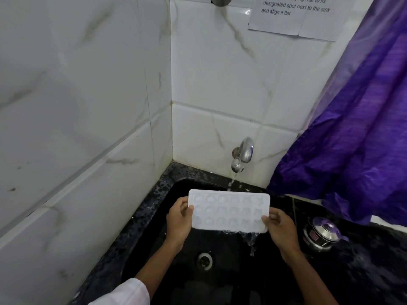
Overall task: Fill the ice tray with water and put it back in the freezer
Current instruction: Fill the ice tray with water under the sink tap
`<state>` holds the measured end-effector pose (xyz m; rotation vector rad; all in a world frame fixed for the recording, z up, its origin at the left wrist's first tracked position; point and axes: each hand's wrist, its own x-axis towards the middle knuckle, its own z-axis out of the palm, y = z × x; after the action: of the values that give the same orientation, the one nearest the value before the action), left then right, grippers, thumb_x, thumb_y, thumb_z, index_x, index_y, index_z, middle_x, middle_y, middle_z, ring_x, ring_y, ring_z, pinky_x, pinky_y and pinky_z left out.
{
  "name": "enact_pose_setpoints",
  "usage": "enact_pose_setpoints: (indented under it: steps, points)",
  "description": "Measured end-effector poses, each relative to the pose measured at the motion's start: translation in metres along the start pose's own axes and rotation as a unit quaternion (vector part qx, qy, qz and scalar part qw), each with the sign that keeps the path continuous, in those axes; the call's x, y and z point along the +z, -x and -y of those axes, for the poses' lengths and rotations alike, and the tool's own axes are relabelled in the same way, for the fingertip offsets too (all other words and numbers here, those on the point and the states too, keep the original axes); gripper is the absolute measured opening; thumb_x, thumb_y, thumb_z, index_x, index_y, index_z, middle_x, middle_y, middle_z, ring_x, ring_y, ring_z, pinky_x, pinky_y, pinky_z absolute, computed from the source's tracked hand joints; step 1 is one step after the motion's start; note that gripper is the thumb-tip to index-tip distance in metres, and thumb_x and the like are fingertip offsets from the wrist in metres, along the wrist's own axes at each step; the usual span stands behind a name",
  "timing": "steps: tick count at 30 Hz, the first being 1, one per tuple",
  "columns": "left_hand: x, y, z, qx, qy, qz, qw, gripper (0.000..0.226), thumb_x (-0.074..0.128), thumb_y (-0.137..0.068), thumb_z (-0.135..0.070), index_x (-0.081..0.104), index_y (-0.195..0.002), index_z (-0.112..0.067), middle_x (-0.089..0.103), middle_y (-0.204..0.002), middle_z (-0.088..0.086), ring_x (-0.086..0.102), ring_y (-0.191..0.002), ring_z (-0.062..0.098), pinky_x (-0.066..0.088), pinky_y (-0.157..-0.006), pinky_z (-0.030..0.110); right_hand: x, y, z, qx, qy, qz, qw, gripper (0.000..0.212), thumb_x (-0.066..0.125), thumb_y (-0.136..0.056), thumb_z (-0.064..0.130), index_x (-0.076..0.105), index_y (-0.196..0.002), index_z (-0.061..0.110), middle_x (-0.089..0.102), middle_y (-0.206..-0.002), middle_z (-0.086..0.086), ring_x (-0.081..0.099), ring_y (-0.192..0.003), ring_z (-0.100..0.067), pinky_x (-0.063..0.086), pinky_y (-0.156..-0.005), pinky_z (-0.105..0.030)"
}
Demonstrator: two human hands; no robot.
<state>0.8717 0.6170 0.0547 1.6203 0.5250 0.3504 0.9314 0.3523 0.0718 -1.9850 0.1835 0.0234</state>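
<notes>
Head view: my left hand clamped on left end of white ice tray, thumb on top. My right hand clamped on right end. Tray held over black sink, under chrome tap. Water stream hits tray's far edge; water spills off near right edge. Steel lidded pot on desk, right of sink. Purple cloth hangs behind.

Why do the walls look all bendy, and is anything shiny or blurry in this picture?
In the head view, the wide lens bends the wall tiles at the edges; the tap shows a bright glare spot; water spilling off the ice tray is blurred by motion; the black sink is dim, with little detail; left hand and right hand look fairly sharp.
</notes>
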Motion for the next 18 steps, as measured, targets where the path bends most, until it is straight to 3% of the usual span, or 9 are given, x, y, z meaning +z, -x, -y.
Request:
enact_pose_setpoints:
  steps: [3,6,8,10,14,18]
  points:
    - [-0.005,-0.002,-0.013,0.12,-0.025,-0.031,0.992,0.019,0.063,-0.095,-0.01,0.068,-0.111,-0.019,0.073,-0.103,-0.011,0.07,-0.098,0.004,0.056,-0.082,0.021,-0.007,0.0,0.014,-0.067,-0.021,-0.04,0.997,0.019,0.069,-0.088,0.01,0.063,-0.103,0.019,0.07,-0.098,0.004,0.068,-0.089,-0.01,0.054,-0.082,-0.031]
    - [-0.009,-0.006,-0.023,0.202,-0.045,-0.033,0.978,0.021,0.063,-0.095,-0.01,0.068,-0.115,-0.012,0.074,-0.104,-0.012,0.069,-0.097,-0.001,0.055,-0.084,0.017,-0.009,0.005,0.025,-0.126,-0.033,-0.096,0.987,0.019,0.069,-0.087,0.01,0.062,-0.101,0.02,0.07,-0.096,0.009,0.066,-0.088,-0.002,0.048,-0.078,-0.013]
    - [-0.012,-0.009,-0.023,0.218,-0.077,-0.021,0.973,0.021,0.065,-0.094,-0.008,0.069,-0.113,-0.014,0.073,-0.101,-0.015,0.069,-0.095,-0.004,0.057,-0.086,0.022,-0.007,0.01,0.024,-0.135,-0.009,-0.096,0.986,0.016,0.068,-0.087,0.007,0.063,-0.099,0.016,0.069,-0.092,0.009,0.064,-0.085,0.004,0.047,-0.076,-0.006]
    - [-0.016,-0.008,-0.019,0.226,-0.104,-0.021,0.968,0.023,0.066,-0.092,-0.006,0.07,-0.113,-0.016,0.073,-0.1,-0.016,0.069,-0.093,-0.005,0.059,-0.085,0.027,-0.004,0.014,0.017,-0.128,0.029,-0.071,0.989,0.013,0.069,-0.087,0.006,0.064,-0.097,0.012,0.068,-0.087,0.011,0.063,-0.08,0.008,0.051,-0.078,-0.01]
    - [-0.019,-0.002,-0.013,0.277,-0.123,-0.052,0.951,0.02,0.065,-0.093,-0.006,0.069,-0.112,-0.013,0.074,-0.098,-0.009,0.07,-0.092,0.0,0.058,-0.083,0.025,-0.002,0.02,0.012,-0.185,0.02,-0.143,0.972,0.011,0.067,-0.088,0.007,0.064,-0.098,0.011,0.068,-0.088,0.007,0.065,-0.082,-0.001,0.047,-0.075,-0.007]
    - [-0.023,-0.005,-0.008,0.251,-0.133,-0.008,0.959,0.021,0.063,-0.094,-0.007,0.069,-0.112,-0.015,0.074,-0.1,-0.011,0.07,-0.094,0.0,0.059,-0.083,0.034,0.003,0.022,0.01,-0.135,0.016,-0.094,0.986,0.014,0.066,-0.088,0.004,0.064,-0.099,0.012,0.068,-0.087,0.009,0.064,-0.081,0.004,0.051,-0.08,-0.014]
